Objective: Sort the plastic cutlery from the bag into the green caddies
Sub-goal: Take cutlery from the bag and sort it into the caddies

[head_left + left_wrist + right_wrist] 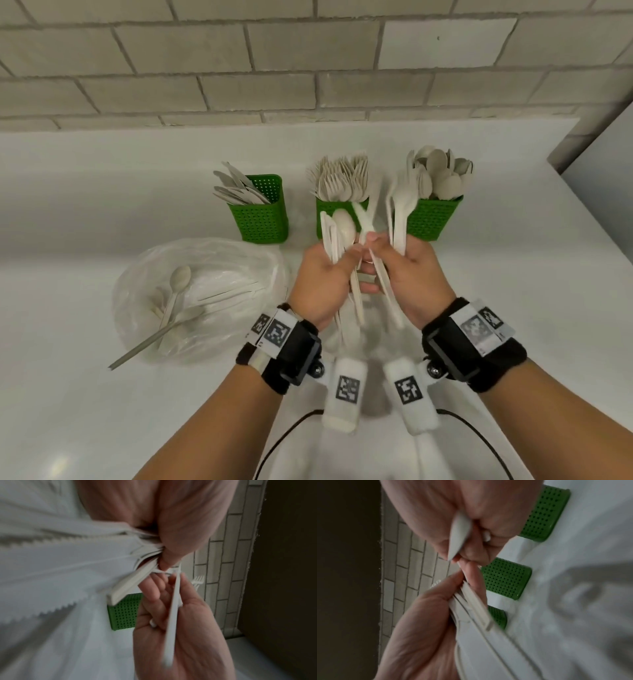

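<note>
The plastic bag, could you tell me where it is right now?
In the head view, the plastic bag lies on the counter, beside the left hand, in front of the knife caddy.

bench (479,308): white, smooth, glossy; runs left to right, meets the wall at the back; soft shadows on the near part
wall (274,68): pale grey-white tiles laid brick-style, darker grout lines; also shows in both wrist views
panel at right (603,164): flat grey upright surface at the right edge, beside the end of the bench; what it is cannot be told
wristbands (294,353): black bands with black camera mounts, one on each wrist
tags (277,334): white, printed with black square codes, on bands and mounts
cables (472,428): thin, black, curving off the bottom edge
</note>
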The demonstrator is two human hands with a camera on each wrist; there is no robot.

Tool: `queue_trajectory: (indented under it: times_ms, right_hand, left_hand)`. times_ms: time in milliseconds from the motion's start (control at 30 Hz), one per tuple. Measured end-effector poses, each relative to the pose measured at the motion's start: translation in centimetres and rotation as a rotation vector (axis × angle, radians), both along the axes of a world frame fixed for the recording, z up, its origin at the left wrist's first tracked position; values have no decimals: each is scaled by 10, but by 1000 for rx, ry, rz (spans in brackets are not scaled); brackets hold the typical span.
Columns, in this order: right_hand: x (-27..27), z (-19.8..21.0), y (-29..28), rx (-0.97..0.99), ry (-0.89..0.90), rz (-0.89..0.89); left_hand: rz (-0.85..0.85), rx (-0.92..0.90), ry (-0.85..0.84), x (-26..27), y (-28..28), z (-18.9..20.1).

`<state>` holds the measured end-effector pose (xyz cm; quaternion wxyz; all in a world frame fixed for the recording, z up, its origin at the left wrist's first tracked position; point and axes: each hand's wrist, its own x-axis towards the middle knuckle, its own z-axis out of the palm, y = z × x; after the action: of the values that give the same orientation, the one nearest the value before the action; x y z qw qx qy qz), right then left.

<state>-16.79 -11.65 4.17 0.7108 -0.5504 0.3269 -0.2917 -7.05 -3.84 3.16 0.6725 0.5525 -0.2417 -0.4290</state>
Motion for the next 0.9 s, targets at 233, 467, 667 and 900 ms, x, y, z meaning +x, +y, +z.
queue_trajectory:
  times_ms: [233,467,667,900]
  right_hand:
    - [3,-6,-7,-407,182,-122]
    - [-4,-4,-16,-444,228,-109]
    - [-4,-22,-4,-448,298,113]
    - [-5,-10,-20,-107,62,-98]
  left_hand:
    - [-141,64,-85,-9,5,-3]
    - [-239,101,-63,-1,5,-4]
    - [-161,140,-52,1,-2,-10]
    - [-145,145,43,11,0,-11]
